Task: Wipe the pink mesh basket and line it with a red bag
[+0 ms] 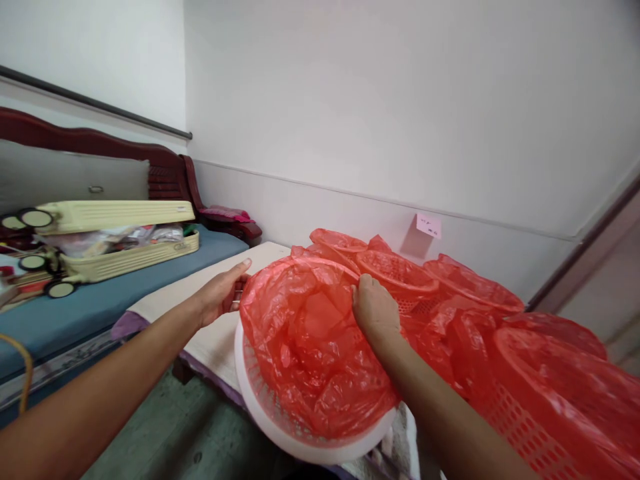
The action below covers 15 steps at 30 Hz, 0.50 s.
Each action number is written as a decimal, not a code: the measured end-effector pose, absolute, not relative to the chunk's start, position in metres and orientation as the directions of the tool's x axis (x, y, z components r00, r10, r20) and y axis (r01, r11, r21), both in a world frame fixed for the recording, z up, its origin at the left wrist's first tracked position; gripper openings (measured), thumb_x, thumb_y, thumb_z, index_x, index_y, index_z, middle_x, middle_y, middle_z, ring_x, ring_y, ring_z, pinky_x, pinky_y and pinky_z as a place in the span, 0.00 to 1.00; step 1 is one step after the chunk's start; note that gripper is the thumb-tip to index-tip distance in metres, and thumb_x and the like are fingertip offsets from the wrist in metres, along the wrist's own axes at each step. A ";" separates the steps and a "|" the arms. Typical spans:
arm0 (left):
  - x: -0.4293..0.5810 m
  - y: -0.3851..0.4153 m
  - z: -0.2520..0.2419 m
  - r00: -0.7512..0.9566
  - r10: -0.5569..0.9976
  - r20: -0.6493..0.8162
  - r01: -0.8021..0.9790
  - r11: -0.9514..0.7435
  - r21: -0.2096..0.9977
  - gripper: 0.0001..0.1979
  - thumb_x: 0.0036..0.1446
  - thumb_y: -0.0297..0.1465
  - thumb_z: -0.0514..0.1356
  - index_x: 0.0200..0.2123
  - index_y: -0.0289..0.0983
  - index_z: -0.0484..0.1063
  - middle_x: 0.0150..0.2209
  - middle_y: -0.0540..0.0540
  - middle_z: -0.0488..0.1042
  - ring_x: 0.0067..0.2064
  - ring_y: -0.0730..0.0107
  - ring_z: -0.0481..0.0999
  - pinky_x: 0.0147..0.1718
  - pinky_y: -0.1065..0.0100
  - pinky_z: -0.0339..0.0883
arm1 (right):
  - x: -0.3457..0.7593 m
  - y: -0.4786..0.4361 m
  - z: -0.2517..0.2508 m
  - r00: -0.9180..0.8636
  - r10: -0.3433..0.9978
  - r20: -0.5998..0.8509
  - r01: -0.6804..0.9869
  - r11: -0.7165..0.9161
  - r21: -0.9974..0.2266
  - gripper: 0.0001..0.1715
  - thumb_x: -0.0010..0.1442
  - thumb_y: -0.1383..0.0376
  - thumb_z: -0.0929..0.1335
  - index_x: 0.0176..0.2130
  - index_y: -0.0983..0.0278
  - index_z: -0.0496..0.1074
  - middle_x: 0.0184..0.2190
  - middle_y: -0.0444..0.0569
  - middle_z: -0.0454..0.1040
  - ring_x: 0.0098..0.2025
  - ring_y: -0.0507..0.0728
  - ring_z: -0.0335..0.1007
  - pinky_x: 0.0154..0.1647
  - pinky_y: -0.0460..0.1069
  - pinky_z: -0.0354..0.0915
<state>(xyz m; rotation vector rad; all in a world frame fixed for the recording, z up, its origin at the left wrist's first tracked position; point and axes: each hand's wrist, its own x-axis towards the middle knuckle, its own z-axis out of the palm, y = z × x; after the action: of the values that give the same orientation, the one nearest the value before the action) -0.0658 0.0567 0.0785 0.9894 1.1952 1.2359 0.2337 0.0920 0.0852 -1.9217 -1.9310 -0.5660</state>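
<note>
A round white plastic basket [253,390] with a perforated side is tilted towards me. A red plastic bag [320,327] lies inside it, folded over the far part of the rim, while the near rim is bare. At the far right of the rim, my right hand [376,308] is closed on the bag's edge. My left hand [227,293] is beside the left of the rim, its thumb raised and its fingers apart; some fingertips are close to the bag, and I cannot tell whether they touch it.
Several baskets lined with red bags, such as this basket [530,413], stand along the wall at right. A bed [220,250] at left carries an open cream suitcase [135,257] stuffed with items. A pink note [429,225] is on the wall. Under the baskets lies a pale cloth [165,293].
</note>
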 end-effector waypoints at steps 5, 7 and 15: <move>-0.064 0.034 0.083 -0.077 0.997 -0.022 0.037 0.025 0.999 0.18 0.43 0.44 0.69 0.27 0.37 0.70 0.23 0.54 0.68 0.24 0.77 0.64 0.23 0.75 0.58 | 0.232 0.092 0.086 -0.023 0.854 0.520 0.999 0.008 0.032 0.10 0.68 0.62 0.61 0.43 0.66 0.66 0.40 0.56 0.76 0.43 0.62 0.76 0.35 0.50 0.62; -0.067 0.031 0.080 -0.114 0.993 -0.022 0.046 0.027 0.999 0.17 0.42 0.42 0.70 0.25 0.37 0.68 0.23 0.54 0.68 0.25 0.77 0.64 0.23 0.74 0.57 | 0.231 0.092 0.086 -0.021 0.852 0.523 1.000 0.007 0.029 0.10 0.68 0.62 0.61 0.43 0.66 0.66 0.40 0.56 0.76 0.43 0.62 0.76 0.34 0.50 0.62; -0.071 0.026 0.075 -0.157 0.983 -0.097 -0.008 0.097 0.995 0.12 0.41 0.36 0.66 0.26 0.38 0.67 0.24 0.53 0.70 0.26 0.76 0.66 0.22 0.76 0.54 | 0.230 0.095 0.086 -0.013 0.858 0.513 1.000 0.001 0.025 0.10 0.68 0.62 0.60 0.43 0.66 0.66 0.40 0.56 0.76 0.43 0.63 0.76 0.34 0.50 0.63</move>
<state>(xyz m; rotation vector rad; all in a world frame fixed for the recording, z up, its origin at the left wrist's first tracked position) -0.0708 0.0261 0.0748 1.0571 1.3681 1.2496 0.2298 0.0951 0.0856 -1.9186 -1.9329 -0.5556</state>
